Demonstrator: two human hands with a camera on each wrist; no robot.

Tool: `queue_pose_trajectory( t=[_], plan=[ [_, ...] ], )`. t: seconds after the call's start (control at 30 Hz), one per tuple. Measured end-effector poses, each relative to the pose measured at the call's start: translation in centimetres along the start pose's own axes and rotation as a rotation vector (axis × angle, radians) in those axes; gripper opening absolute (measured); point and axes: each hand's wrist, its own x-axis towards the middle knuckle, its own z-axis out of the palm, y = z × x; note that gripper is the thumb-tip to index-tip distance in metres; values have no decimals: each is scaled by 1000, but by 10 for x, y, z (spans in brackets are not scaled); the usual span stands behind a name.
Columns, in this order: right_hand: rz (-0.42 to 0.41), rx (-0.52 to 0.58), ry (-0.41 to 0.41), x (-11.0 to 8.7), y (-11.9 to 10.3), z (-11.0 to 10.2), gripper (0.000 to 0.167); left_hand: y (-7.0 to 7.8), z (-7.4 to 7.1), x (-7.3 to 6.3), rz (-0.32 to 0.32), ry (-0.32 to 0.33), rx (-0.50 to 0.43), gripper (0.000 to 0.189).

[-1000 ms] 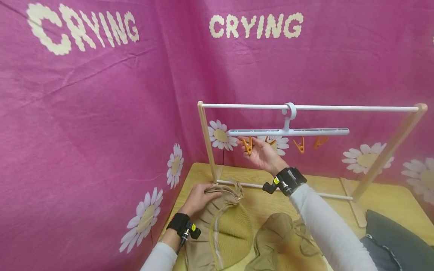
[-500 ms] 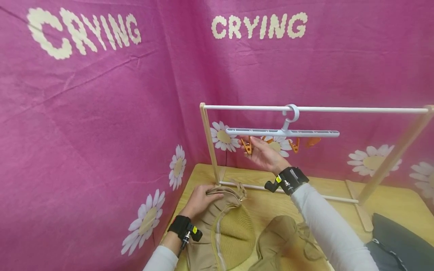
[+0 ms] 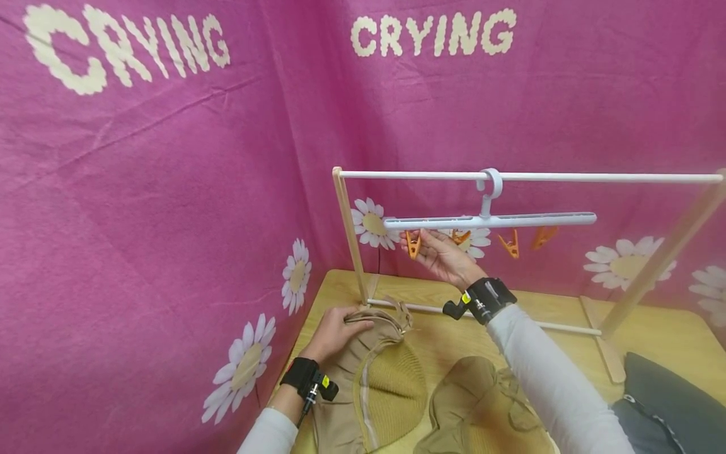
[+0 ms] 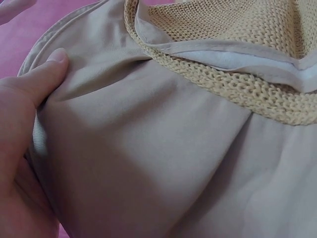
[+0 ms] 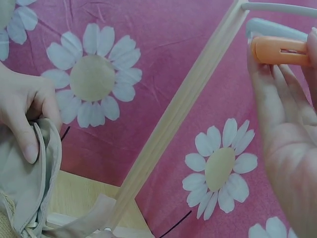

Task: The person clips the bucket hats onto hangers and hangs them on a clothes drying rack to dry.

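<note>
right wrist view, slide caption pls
Right hand pinches an orange plastic clip beneath a pale grey hanger bar; left hand grips beige fabric.

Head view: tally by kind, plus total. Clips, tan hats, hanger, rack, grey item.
Clips: 4
Tan hats: 2
Hanger: 1
Rack: 1
Grey item, cut off by the frame: 1
Total: 9

Right hand (image 3: 445, 257) pinches just under the hanger (image 3: 490, 221); left hand (image 3: 331, 334) grips well below the hanger, thumb (image 4: 44, 77) uppermost.
</note>
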Motion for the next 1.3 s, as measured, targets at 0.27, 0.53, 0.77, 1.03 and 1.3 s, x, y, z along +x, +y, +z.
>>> queue_pose_trajectory(
  t=[0.27,0.53,0.77,1.03,1.3],
  plan=[
    [-30,-31,90,0,0,-1,20,5,-2,0,10,4,33,20],
    [-85,-23,167,0,2,5,20,15,-7,3,56,61,57,31],
    [-126,-54,231,-1,10,9,19,22,-7,3,106,118,65,38],
    [-166,-119,290,-1,20,12,21,29,-7,3,135,198,46,39],
    [-186,-138,334,1,23,17,19,31,-7,6,127,263,36,37]
  ],
)
